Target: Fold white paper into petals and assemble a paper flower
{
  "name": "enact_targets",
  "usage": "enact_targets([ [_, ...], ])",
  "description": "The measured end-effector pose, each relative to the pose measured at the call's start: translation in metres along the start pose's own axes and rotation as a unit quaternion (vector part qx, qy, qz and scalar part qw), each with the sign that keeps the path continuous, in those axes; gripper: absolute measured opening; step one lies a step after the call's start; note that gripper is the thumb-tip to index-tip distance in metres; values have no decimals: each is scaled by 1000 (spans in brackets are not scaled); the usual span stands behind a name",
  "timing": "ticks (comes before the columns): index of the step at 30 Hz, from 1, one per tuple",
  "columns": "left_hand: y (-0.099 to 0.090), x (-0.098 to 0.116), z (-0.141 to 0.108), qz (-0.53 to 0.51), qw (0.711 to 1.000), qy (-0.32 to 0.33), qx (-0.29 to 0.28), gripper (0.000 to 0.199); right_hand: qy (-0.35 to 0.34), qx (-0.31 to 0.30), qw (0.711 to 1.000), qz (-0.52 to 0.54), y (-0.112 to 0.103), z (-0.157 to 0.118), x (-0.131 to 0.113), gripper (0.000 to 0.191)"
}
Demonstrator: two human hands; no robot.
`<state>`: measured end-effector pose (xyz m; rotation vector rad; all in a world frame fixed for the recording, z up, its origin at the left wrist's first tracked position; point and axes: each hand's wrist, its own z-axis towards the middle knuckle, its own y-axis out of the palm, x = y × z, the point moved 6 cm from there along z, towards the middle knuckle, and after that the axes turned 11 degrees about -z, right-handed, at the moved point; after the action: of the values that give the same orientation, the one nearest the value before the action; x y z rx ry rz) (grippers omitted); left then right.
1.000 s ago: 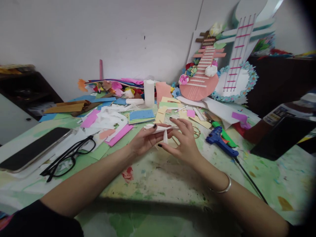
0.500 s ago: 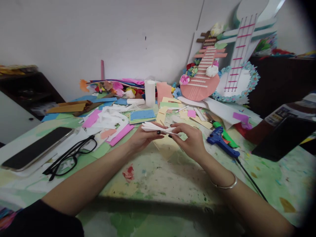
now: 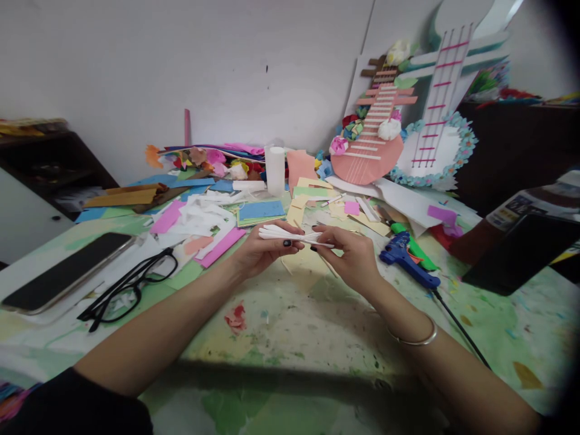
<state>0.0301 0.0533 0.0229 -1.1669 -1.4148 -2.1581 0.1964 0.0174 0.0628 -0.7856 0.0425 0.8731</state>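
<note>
1. The table [image 3: 281,338] spread under everything, its flat surface mottled green and cream, with red and yellow smears that looked like paint.
2. At the back leaned the white lute [image 3: 419,145], long-necked and round-bodied, its rim ruffled with pale blue flowers.
3. Beside it stood the pink lute [image 3: 367,166], a flat teardrop crossed by pale strips and trimmed with crumpled blossoms.
4. The left hand [image 3: 258,254] closed narrowly on one end of the folded paper [image 3: 277,232], thumb in front.
5. The right hand [image 3: 356,257] pinched the other end between thumb and fingers.
6. The phone [image 3: 67,272] lay at the left, a smooth, dark slab.
7. A tangle of white scraps [image 3: 202,217], thin and curling, lay beyond the left forearm.
8. The glasses [image 3: 131,287], glossy and black-framed, rested near the phone.
9. The glue gun [image 3: 408,260], hard blue plastic, lay right of the hands, trailing a black cord.
10. The folded paper was above the table, between both hands: white, slender layers, fanned and blunt-ended at the left, narrower at the right.
11. A thin, silvery bangle [image 3: 419,341] curved round the right wrist.
</note>
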Motion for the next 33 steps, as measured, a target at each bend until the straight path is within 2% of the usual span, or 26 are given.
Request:
enact_targets([
  [11,2,1,0,15,1000,-4,1,23,5,-3,1000,16,0,-1,1,8],
  [14,3,1,1,34,999,1,3,29,12,1,1000,16,-2,0,1,9],
  [20,4,5,1,97,995,23,3,36,44,18,998,-31,-5,0,3,12],
  [24,-2,14,2,205,977,58,23,39,73,16,996,-38,-6,0,7,14],
  [26,-3,23,1,314,942,116,36,42,79,9,996,-44,-5,1,8,12],
  [27,-1,29,0,384,909,158,37,44,75,6,996,-49,-5,1,8,11],
  [28,5,33,-2,457,865,206,31,45,66,1,996,-53,-4,1,7,10],
  [30,20,35,-9,587,755,292,-4,44,38,-9,997,-64,-1,0,5,8],
  [32,35,27,-16,673,655,341,-52,40,10,-21,997,-68,2,-1,2,7],
  [33,40,21,-18,700,619,350,-74,37,1,-27,998,-63,4,-2,1,8],
])
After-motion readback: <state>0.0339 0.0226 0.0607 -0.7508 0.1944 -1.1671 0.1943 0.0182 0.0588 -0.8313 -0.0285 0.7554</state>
